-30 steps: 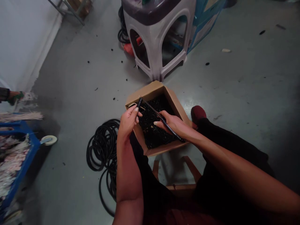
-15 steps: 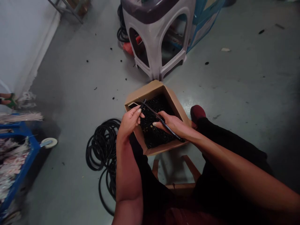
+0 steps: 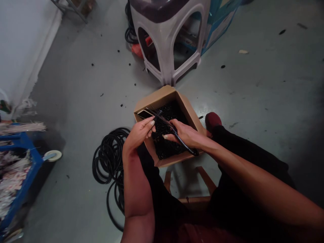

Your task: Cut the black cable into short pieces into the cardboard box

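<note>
An open cardboard box [image 3: 187, 111] full of small black pieces rests on the floor between my knees. Over it my right hand [image 3: 186, 134] is closed round a thin black cable [image 3: 177, 137] that runs from behind my wrist up to the left. My left hand [image 3: 138, 134] pinches the cable's far end with its fingertips, right above the box's left rim. The cable tip is blurred.
A coil of black cable [image 3: 111, 158] lies on the grey floor to the left of my leg. A white plastic stool [image 3: 167, 40] stands just beyond the box. A blue cart [image 3: 22, 168] with pale strands sits at far left, a tape roll [image 3: 52, 155] beside it. A wooden stool frame [image 3: 192, 189] is under me.
The cable's far end has dropped lower towards the box and my left fingers have slid along it. A co-worker's hand at far left has moved out of view.
</note>
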The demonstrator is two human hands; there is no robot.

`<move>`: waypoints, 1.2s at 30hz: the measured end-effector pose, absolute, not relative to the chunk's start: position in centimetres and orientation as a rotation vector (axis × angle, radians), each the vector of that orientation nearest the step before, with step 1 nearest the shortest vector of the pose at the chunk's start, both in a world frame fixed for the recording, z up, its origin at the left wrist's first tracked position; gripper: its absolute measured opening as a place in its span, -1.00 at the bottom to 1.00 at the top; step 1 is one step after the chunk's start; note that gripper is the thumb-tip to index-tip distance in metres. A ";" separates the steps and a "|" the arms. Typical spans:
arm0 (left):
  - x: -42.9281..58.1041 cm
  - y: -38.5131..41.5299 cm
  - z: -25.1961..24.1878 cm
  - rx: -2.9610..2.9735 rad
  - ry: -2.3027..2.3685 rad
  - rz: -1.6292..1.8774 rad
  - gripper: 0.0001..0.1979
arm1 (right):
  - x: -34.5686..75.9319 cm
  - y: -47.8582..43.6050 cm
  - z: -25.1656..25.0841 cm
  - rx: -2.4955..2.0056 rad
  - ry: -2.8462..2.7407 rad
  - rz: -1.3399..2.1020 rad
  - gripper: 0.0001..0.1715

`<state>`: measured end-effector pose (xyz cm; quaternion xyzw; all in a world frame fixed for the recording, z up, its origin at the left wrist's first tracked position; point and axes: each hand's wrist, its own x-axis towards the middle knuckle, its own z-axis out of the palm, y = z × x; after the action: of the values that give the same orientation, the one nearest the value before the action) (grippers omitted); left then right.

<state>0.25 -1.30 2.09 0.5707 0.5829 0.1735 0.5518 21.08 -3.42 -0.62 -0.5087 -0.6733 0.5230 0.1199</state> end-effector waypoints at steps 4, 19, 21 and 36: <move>0.3 -1.4 2.6 1.329 1.345 0.416 -0.55 | 21.1 -3.5 -0.5 -1.443 -1.947 1.552 -0.53; 0.0 -1.4 1.9 1.284 1.354 0.381 -0.60 | 20.1 -3.5 -1.1 -1.543 -1.988 1.467 -0.88; 0.0 -1.4 1.8 1.291 1.367 0.357 -0.62 | 20.1 -3.6 -1.3 -1.551 -1.992 1.482 -0.89; 0.3 -1.0 1.5 1.545 1.461 0.041 -0.73 | 18.7 -5.5 -3.6 -1.615 -1.876 1.682 -0.87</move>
<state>0.29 -1.02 1.48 0.6348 0.6005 0.0168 0.4860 18.69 -5.52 -3.65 -0.5381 -0.6251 0.5605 0.0744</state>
